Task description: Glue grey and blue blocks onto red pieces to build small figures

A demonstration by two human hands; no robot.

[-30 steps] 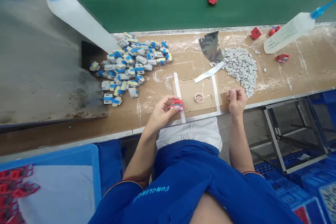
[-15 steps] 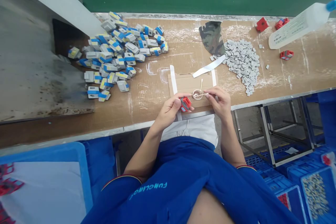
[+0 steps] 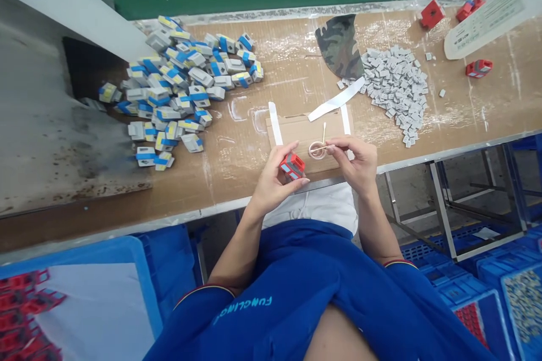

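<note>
My left hand [image 3: 277, 175] grips a small red plastic block [image 3: 292, 166] with a grey face, holding it just above the front of a cardboard sheet [image 3: 302, 135]. My right hand [image 3: 355, 163] pinches a thin swab stick [image 3: 324, 148] between its fingertips. The stick's far end reaches over a small round dish [image 3: 317, 150] resting on the cardboard. A second stick [image 3: 324, 132] stands up out of that dish. White tape strips [image 3: 275, 123] hold the cardboard to the bench.
A heap of blue-and-white blocks [image 3: 178, 90] lies left on the tan bench [image 3: 237, 180]. Right are grey chips [image 3: 393, 90], camouflage cloth [image 3: 341, 48], a white strip [image 3: 336, 100], a glue bottle [image 3: 486, 22] and red parts [image 3: 478, 67]. Blue crates [image 3: 486, 316] sit below.
My right hand has moved from the cardboard's edge to the dish and taken a stick. My left hand has turned the red block. The whole view has shifted as my head moved.
</note>
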